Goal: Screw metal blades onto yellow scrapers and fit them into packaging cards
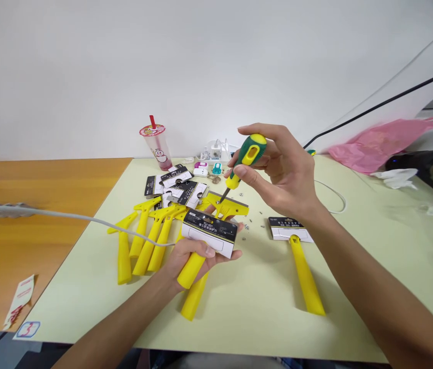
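My left hand (197, 251) is closed round the yellow handle of a scraper (192, 270) with a black and white card (210, 231) on it. The scraper's wide head points away from me. In my right hand (285, 169) is a green and yellow screwdriver (252, 149), held between thumb and fingers. Its tip meets the scraper head near a small screw. Under my left hand another yellow handle (195, 300) lies on the table. Several more yellow scrapers (147, 236) lie to the left, and one carded scraper (304, 271) lies to the right.
Loose cards (170, 182) lie behind the scrapers, and small screws and nuts (246, 226) are scattered at mid-table. A lidded cup (158, 146) with a red straw stands at the back. A grey cable (97, 221) crosses on the left. At the right is a pink plastic bag (381, 146).
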Available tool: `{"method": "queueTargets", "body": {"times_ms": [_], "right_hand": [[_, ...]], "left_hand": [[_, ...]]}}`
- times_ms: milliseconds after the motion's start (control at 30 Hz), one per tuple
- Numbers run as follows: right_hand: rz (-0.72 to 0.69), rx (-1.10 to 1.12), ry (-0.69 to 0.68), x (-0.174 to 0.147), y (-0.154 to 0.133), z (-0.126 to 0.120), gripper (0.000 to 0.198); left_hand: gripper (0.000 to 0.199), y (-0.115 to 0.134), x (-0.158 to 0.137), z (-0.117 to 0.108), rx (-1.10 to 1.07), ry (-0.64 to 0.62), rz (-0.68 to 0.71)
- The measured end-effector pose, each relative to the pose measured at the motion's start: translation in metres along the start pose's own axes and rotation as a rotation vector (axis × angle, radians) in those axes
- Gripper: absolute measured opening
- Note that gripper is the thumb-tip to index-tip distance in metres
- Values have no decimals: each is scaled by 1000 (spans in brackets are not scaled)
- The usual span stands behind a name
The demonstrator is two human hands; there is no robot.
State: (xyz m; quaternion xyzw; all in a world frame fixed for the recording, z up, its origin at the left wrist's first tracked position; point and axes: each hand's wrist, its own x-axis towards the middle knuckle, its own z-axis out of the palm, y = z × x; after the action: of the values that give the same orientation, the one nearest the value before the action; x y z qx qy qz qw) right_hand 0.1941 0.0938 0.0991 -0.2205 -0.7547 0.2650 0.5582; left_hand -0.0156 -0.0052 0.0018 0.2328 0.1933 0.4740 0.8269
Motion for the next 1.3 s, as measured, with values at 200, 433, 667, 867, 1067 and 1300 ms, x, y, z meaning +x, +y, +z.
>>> {"method": "queueTargets", "body": {"times_ms": [200, 433, 667, 867, 1067, 1300], "right_hand": [[1, 6, 26, 0, -1, 1, 48], [1, -8, 29, 1, 0, 1, 46], [-10, 30, 55, 2, 4, 2, 54], [-13, 20, 52, 0, 8, 5, 51], [-16, 40, 55, 0, 10, 5, 46], [-1, 34, 50, 1, 11, 3, 56]], "left_hand": [[105, 0, 0, -2, -4, -12, 0], [104, 0, 0, -1, 7, -24, -2], [106, -1, -1, -1, 1, -21, -6], [108, 0, -1, 1, 1, -10, -15], [107, 0, -1, 1, 1, -21, -16], [98, 1, -2, 1, 4, -62, -15]]}}
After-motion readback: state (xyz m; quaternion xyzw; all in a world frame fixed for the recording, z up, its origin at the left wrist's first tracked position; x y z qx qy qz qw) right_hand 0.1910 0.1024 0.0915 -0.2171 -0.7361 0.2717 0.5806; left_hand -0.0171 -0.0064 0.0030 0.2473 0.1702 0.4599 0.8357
